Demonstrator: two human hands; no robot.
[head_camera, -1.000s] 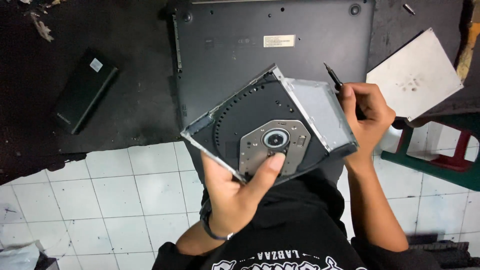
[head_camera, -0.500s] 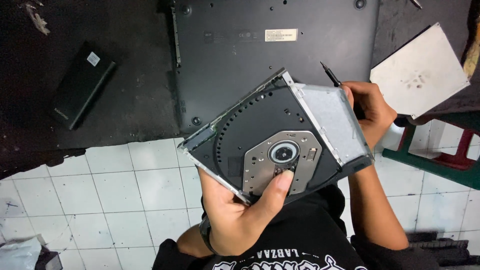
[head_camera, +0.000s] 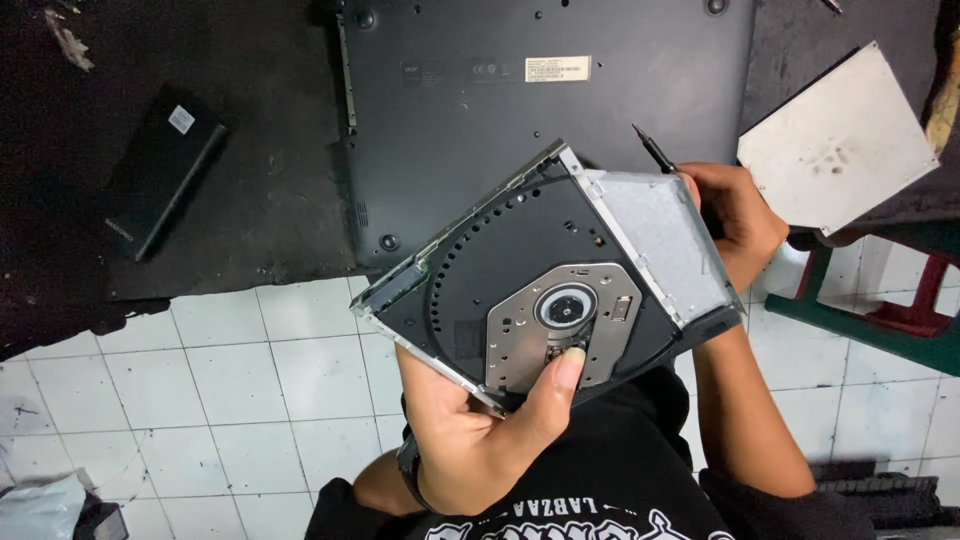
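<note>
A small white rectangular label (head_camera: 558, 69) sits far on the dark laptop base (head_camera: 480, 120); another white sticker (head_camera: 181, 119) marks the black battery (head_camera: 160, 185) at left.

White tile floor (head_camera: 250, 390), dark worktop (head_camera: 260, 200), green/red stool frame (head_camera: 880, 320).

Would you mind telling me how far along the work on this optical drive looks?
Done: the optical drive is out of the upturned laptop, tray extended. In hand: the left hand grips it, thumb by the spindle; the right hand steadies its metal casing and holds a screwdriver. Left: the casing remains closed.
</note>
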